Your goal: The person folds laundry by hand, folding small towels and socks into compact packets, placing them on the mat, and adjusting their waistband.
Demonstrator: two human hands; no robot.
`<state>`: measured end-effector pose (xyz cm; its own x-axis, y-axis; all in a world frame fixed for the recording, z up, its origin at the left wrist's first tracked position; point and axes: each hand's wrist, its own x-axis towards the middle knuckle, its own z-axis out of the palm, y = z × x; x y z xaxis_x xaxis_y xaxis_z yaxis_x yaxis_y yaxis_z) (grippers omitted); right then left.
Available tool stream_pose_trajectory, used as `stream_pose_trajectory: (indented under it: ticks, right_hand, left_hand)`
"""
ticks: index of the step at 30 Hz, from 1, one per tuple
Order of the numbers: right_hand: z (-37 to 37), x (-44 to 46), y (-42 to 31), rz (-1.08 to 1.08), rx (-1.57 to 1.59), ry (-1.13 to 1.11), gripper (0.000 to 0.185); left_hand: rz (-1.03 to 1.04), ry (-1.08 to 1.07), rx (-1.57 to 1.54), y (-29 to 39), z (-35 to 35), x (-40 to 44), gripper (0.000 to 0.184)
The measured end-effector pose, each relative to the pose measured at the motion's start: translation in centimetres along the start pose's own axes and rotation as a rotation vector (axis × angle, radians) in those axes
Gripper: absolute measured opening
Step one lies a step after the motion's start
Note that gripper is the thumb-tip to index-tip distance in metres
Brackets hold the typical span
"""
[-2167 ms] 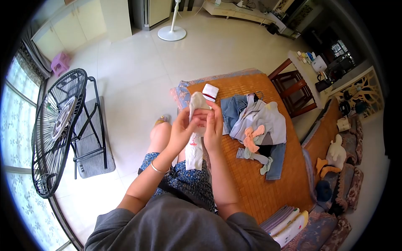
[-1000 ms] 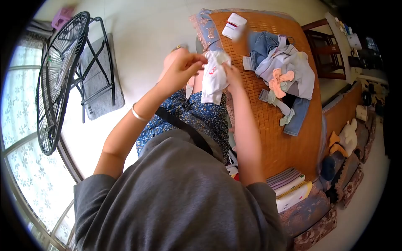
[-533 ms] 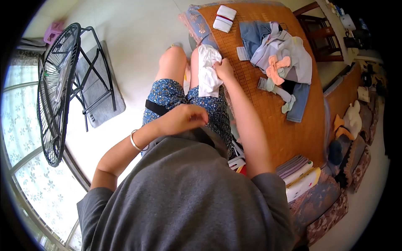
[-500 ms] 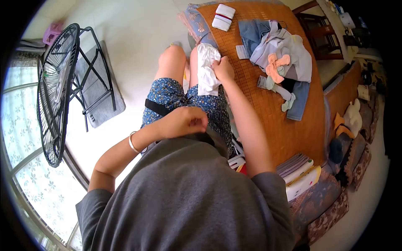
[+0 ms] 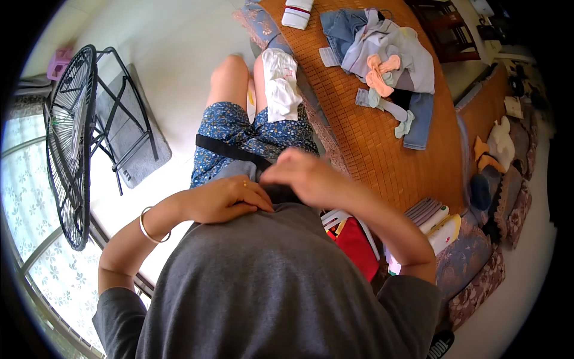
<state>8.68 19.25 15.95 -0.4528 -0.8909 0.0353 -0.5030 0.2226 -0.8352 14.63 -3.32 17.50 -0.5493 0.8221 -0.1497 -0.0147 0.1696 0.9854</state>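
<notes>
My left hand [image 5: 230,199] rests on the front of my grey shirt [image 5: 257,281] at the waist, its fingers together over the cloth; whether they grip it is hidden. Blurred by motion, my right hand [image 5: 308,178] is just above and beside it, near the black strap [image 5: 230,149], fingers bent. A white cloth with red marks [image 5: 282,87] lies on my right thigh, touched by neither hand. On the woven mat [image 5: 371,161] to the right is a pile of clothes [image 5: 391,51] with a peach-coloured piece [image 5: 381,73] and pale socks on it. A folded white bundle [image 5: 297,13] lies at the mat's far edge.
A black woven round chair [image 5: 72,146] stands on the left by a grey floor mat [image 5: 128,125]. Folded cloths [image 5: 439,230] and cushions [image 5: 508,212] are at the right. A red item [image 5: 356,248] sits beside my right hip. A dark wooden chair [image 5: 445,30] is beyond the mat.
My right hand has let go of the white cloth, leaving it on my thigh, and has come back to my waist. My left hand has lowered onto my shirt. The view has shifted.
</notes>
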Motion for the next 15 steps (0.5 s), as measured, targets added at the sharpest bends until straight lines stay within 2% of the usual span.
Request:
stream_pose_trajectory:
  ticks: [2, 4, 5, 7, 9, 11, 12, 14, 15]
  right_hand:
    - [2.1, -1.5, -0.6, -0.001, 0.032, -0.045, 0.021]
    - [2.0, -2.6, -1.2, -0.024, -0.426, 0.015, 0.014]
    - [1.5, -3.4, -1.3, -0.024, -0.421, 0.012, 0.014]
    - [0.3, -5.0, -1.3, 0.132, -0.623, -0.235, 0.013]
    - [0.4, -5.8, -1.7, 0.152, -0.603, -0.27, 0.011]
    - [0.6, -5.6, -2.0, 0.334, -0.349, -0.31, 0.011]
    - [0.8, -5.5, -2.0, 0.319, -0.347, -0.318, 0.011]
    - [1.2, -5.5, -1.9, 0.353, -0.068, -0.163, 0.013]
    - [1.3, -5.5, -1.8, 0.341, -0.063, -0.174, 0.013]
  left_hand:
    - [-0.04, 0.042, 0.065, 1.0, 0.5, -0.3, 0.025]
    - [-0.086, 0.032, 0.088, 1.7, 0.3, -0.7, 0.024]
    - [-0.131, 0.028, 0.114, 2.0, 0.3, -0.9, 0.024]
    - [-0.156, 0.056, 0.098, 2.5, 0.2, -1.8, 0.024]
    - [-0.184, 0.095, 0.084, 1.9, 0.3, -2.8, 0.025]
    - [-0.091, 0.221, -0.147, 0.0, 0.8, -3.8, 0.023]
    - [-0.099, 0.236, -0.146, -0.6, 1.0, -3.9, 0.023]
    - [-0.476, 0.422, -0.595, -1.3, 1.4, -4.2, 0.015]
    - [-0.481, 0.437, -0.6, -1.1, 1.4, -3.8, 0.015]
